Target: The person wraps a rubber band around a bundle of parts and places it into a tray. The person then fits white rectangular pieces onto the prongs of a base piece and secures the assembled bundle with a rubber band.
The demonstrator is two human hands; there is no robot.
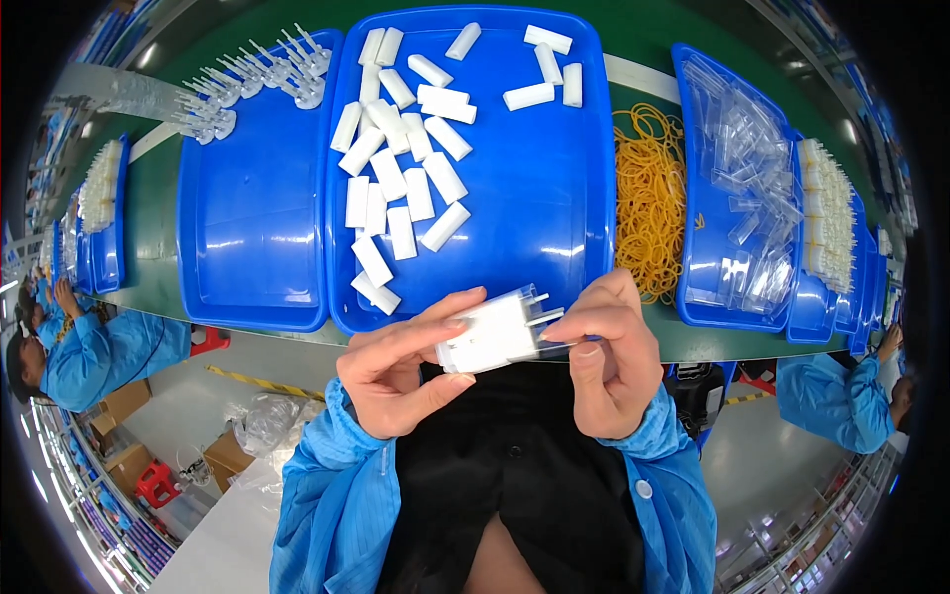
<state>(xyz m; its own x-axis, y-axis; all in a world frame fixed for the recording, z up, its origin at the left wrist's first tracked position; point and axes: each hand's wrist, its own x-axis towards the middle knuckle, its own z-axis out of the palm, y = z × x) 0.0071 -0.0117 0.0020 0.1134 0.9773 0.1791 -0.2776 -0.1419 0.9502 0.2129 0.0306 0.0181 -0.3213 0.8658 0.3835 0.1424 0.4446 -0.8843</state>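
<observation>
In front of my chest, my left hand (pixel 408 358) is closed round a white plug adapter (pixel 490 335), thumb below and fingers above. Its metal prongs (pixel 541 313) point right, and clear plastic (pixel 527 293) shows round that end. At the prong end my right hand (pixel 612 354) is closed, fingertips pinching what looks like the edge of the clear plastic sleeve. Just beyond my hands, a large blue tray (pixel 515 218) holds many loose white adapter bodies (pixel 390 174), mostly on its left side.
A blue tray (pixel 259 223) at left has white pronged parts (pixel 259 77) along its far edge. Yellow rubber bands (pixel 648 203) lie in a heap right of the middle tray. Another blue tray (pixel 705 287) holds clear plastic sleeves (pixel 747 158). Co-workers in blue sleeves sit at both sides.
</observation>
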